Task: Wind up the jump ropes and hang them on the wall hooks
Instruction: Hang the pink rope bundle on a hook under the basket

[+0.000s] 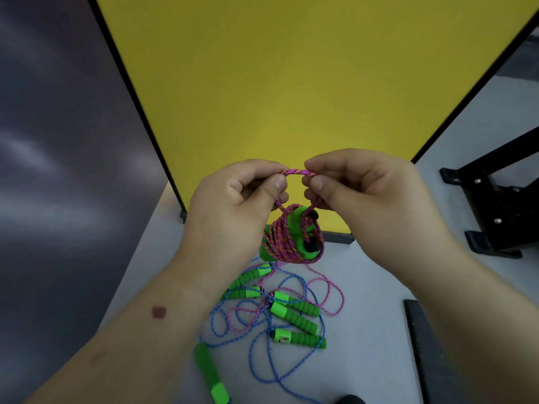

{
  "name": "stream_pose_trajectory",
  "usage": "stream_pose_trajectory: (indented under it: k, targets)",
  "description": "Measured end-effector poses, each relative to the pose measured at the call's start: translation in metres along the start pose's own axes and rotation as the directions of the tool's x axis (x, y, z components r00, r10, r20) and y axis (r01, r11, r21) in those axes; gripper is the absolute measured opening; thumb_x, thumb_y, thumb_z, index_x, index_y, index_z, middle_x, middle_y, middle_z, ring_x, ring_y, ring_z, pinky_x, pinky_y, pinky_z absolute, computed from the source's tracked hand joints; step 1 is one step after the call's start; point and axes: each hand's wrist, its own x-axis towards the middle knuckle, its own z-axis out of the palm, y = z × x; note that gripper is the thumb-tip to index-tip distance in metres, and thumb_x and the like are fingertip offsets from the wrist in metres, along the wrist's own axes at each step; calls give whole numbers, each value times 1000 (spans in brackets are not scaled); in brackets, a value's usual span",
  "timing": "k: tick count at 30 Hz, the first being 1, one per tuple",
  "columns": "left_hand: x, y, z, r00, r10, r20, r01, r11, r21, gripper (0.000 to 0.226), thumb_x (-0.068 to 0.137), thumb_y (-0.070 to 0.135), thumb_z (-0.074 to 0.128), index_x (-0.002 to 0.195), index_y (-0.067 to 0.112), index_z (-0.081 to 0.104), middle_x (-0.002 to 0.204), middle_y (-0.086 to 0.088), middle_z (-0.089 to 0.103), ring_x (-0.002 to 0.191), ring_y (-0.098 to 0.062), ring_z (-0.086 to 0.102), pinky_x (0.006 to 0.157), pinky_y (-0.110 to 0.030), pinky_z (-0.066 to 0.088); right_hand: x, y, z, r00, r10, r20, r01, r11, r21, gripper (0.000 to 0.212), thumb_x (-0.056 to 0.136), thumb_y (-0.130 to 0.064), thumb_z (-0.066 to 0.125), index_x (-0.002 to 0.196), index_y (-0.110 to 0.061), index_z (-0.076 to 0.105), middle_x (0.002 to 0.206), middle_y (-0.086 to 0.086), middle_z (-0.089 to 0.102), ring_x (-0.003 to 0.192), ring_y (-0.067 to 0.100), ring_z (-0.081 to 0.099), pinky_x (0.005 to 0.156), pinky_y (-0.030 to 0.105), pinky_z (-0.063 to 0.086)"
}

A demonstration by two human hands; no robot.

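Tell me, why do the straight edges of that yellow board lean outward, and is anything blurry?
Head view: the wide-angle lens splays the yellow board's black edges outward; the grey surface at left is smeared with blur; the hands pinching the pink rope loop look fairly sharp, evenly lit, without glare.

The left hand (233, 196) and right hand (358, 193) meet side by side, pinching a rope loop (296, 172) between them. A wound rope bundle (291, 239) hangs from the loop, above the floor (379, 287). Loose ropes (280, 310) lie tangled on the floor below, before an upright panel (291, 83). A stand (493, 205) sits to the right.
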Motion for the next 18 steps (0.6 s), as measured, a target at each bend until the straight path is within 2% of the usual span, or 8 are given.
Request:
stream_pose_trajectory:
  k: [3, 7, 11, 14, 18]
  targets:
    - [17, 43, 2, 1000, 3, -12, -3, 1000, 4, 19, 96, 10, 66, 95, 27, 74, 83, 6, 76, 82, -15, 75, 83, -44, 62, 10, -36, -13, 995, -15, -103, 17, 1000, 20, 22, 91, -8, 71, 92, -30, 77, 83, 1, 76, 84, 25, 73, 80, 50, 60]
    - [44, 126, 3, 1000, 5, -18, -5, 1000, 5, 21, 96, 12, 67, 93, 31, 74, 82, 7, 76, 82, -15, 75, 84, -46, 61, 27, -114, -42, 981, -44, -186, 41, 999, -19, 22, 90, -10, 73, 91, -31, 77, 81, -8, 76, 80, 15, 72, 81, 44, 59]
    - [75, 227, 8, 1000, 8, 5, -8, 999, 38, 16, 96, 15, 68, 95, 28, 76, 80, 6, 76, 81, -12, 75, 82, -44, 61, 46, -207, -83, 974, -43, -222, 29, 997, -65, 25, 92, -9, 71, 93, -33, 75, 82, -12, 75, 82, 7, 72, 80, 30, 59]
    - [103, 300, 13, 1000, 17, 12, -18, 998, 65, 16, 96, 18, 68, 92, 33, 74, 80, 8, 76, 80, -11, 74, 82, -45, 60, 64, -278, -117, 972, -24, -233, 7, 997, -71, 25, 92, -7, 69, 95, -31, 75, 82, -12, 75, 80, 3, 71, 74, 17, 55]
    - [139, 388, 19, 998, 29, 48, -34, 994, 107, 13, 97, 24, 66, 93, 35, 72, 81, 12, 75, 81, -8, 73, 81, -42, 60, 88, -361, -160, 966, 8, -260, -16, 999, -29, 19, 92, -8, 71, 97, -26, 76, 84, -13, 75, 80, 4, 72, 72, 15, 54]
